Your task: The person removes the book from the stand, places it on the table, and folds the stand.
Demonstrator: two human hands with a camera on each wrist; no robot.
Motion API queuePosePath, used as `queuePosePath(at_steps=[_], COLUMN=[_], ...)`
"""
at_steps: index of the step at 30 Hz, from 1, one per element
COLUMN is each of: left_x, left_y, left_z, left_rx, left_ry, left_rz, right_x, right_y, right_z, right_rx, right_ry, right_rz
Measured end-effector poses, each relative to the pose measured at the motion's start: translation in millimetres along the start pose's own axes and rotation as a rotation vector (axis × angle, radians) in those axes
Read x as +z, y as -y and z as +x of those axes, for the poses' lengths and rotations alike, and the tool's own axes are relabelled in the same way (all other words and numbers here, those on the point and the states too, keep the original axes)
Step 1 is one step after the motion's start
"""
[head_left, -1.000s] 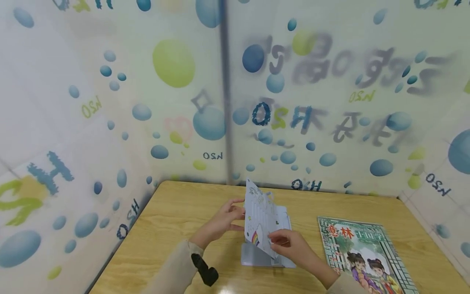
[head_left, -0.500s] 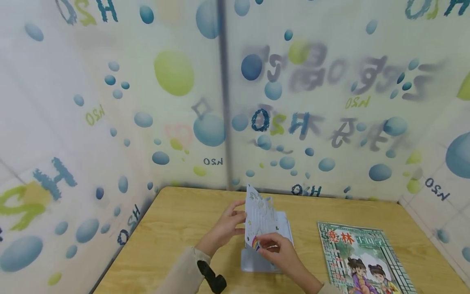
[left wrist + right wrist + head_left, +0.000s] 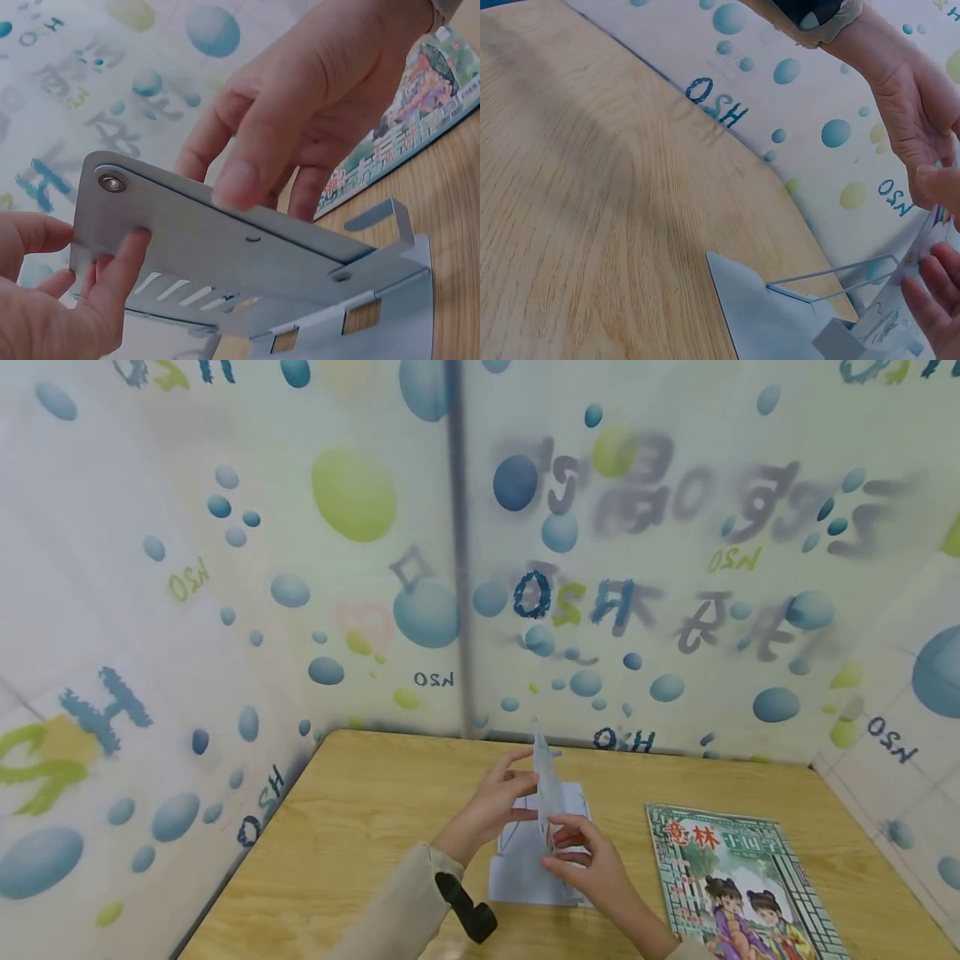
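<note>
A white metal book stand [image 3: 547, 793] is on the table, its printed panel raised and nearly edge-on in the head view. Its plain base plate [image 3: 525, 881] lies flat beneath. My left hand [image 3: 491, 806] holds the panel's left side; in the left wrist view its fingertips [image 3: 139, 244] touch the plain riveted face. My right hand [image 3: 600, 868] pinches the panel's near edge between thumb and fingers. From the right wrist view, wire legs [image 3: 832, 274] run from the base to the panel. The full grip of my left hand is partly hidden.
A magazine [image 3: 742, 868] with two drawn figures on its cover lies right of the stand. The wooden table [image 3: 360, 827] meets a back wall [image 3: 600, 568] printed with bubbles. A black strap [image 3: 465, 906] hangs at my left cuff.
The panel has turned from showing its printed rainbow face to nearly edge-on, and its upper edge has shifted right. My left hand has moved right with it; my right hand went left, then back right.
</note>
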State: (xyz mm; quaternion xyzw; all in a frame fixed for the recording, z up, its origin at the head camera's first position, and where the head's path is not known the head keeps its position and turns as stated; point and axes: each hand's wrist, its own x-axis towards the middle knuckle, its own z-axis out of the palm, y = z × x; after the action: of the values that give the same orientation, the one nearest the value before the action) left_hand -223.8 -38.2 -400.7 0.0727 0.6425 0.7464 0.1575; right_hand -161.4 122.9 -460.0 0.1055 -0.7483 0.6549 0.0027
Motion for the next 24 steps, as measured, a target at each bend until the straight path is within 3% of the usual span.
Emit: queuePosePath(at_steps=[5, 15, 20, 24], left_x=[18.1, 39.5, 36.4, 20.4], left_y=[-1.7, 0.0, -1.0, -1.2], left_z=[6.2, 20.0, 22.4, 22.6], left_rx=[-0.005, -0.002, 0.000, 0.003], left_ry=[0.026, 0.105, 0.104, 0.086], left_rz=[-0.019, -0.019, -0.002, 0.078], right_x=[-9, -23, -26, -28], right_y=[1, -4, -5, -6], right_z=[-1.1, -6.1, -6.6, -7.5], right_rx=[0.070, 0.019, 0.013, 0.022], right_ry=[-0.091, -0.175, -0.181, -0.191], right_rz=[-0.001, 0.006, 0.028, 0.017])
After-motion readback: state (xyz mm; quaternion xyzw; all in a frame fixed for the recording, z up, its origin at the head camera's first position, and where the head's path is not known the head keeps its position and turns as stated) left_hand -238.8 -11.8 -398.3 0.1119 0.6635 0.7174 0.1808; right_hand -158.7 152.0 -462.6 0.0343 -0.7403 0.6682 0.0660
